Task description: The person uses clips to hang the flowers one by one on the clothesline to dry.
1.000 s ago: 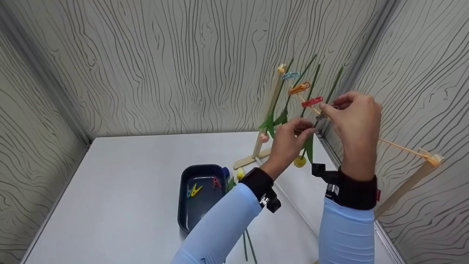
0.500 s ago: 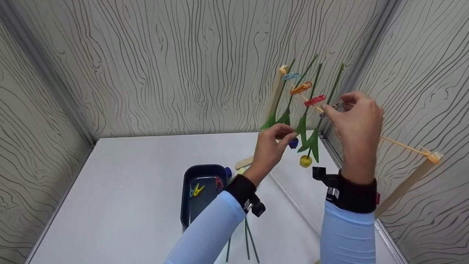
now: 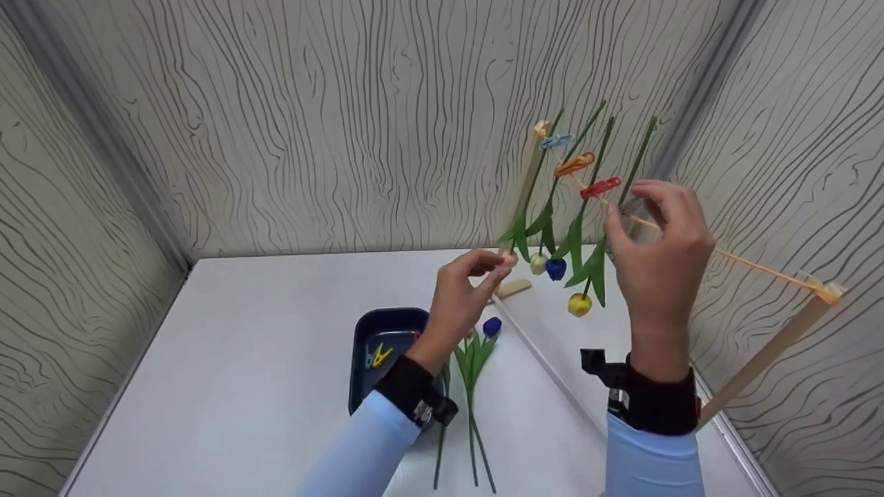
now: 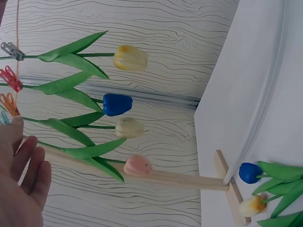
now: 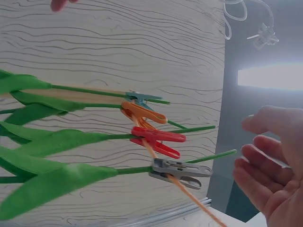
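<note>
Four artificial tulips hang upside down from an orange string (image 3: pixel 760 268): yellow (image 4: pixel 131 58), blue (image 4: pixel 117 104), cream (image 4: pixel 129 127) and pink (image 4: pixel 138 165). Grey (image 5: pixel 180 168), red (image 5: pixel 161 135), orange (image 5: pixel 144 112) and light blue (image 3: pixel 556 141) clothespins clip their stems to it. My right hand (image 3: pixel 663 255) is beside the grey clothespin, fingers loosely bent and apart from it in the right wrist view. My left hand (image 3: pixel 456 300) holds nothing; its fingertips overlap the pink tulip in the head view.
A dark blue tray (image 3: pixel 354 373) with a yellow clothespin (image 3: pixel 380 356) and others stands left of several tulips (image 3: pixel 472 359) lying on the white table (image 3: pixel 262 359). Wooden posts (image 3: pixel 766 359) hold the string's ends, and a white rod (image 3: pixel 545 362) runs between their feet.
My left hand has moved away from the yellow tulip's stem, left and down. My right hand has let go of the grey clothespin and drawn slightly back; the tulip stays hanging.
</note>
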The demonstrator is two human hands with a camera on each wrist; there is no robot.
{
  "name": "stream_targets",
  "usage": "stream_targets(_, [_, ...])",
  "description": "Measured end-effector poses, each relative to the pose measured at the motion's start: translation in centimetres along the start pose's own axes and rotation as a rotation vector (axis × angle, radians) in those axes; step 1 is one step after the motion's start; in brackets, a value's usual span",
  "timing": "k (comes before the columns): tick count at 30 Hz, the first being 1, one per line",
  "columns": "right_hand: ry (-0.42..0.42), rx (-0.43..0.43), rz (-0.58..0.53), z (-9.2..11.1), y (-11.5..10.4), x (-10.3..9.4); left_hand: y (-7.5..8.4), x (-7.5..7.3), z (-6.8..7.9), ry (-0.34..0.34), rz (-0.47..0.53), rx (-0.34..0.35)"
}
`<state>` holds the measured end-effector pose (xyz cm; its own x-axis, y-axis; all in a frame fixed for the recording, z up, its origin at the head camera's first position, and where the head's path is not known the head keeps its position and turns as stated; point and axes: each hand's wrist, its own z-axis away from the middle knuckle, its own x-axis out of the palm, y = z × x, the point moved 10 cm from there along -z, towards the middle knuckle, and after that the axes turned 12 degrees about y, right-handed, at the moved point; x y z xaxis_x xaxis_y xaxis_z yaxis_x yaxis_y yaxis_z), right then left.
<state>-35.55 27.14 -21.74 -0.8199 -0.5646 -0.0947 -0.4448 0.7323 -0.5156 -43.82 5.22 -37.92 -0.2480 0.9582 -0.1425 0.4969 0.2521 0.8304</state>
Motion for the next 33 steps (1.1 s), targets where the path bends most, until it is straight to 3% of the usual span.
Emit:
stream_targets(3, [-0.050,-0.073,-0.075,2.1,-0.2,1.2,-0.5,-1.9,0.8,0.016,-0.043,0.031])
stream_targets(6, [-0.136,-0.086,-0.110,4.6,0.5,3.2,-1.2,-4.2,1.7,0.054,-0.098,0.062])
stream_targets(11, [-0.316,-0.003,-0.140,9.8,3.3,6.9,-3.4,-7.4,3.7,0.097,-0.155,0.057])
stream_targets(19, [-0.665,0.180,-0.171,19.8,7.8,12.9,-10.2,-11.2,7.3,0.138,-0.271,-0.065])
stream_targets(25, [-0.780,0.215,-0.168,24.7,9.7,15.0,-15.2,-11.5,9.6,0.114,-0.439,-0.192])
stream_targets(29, [-0.834,0.220,-0.193,27.2,10.1,15.7,-17.6,-10.4,10.3,0.000,-0.648,-0.234])
stream_targets(33, [-0.874,0.242,-0.195,28.5,10.3,15.7,-18.6,-9.4,10.4,-0.135,-0.819,-0.198])
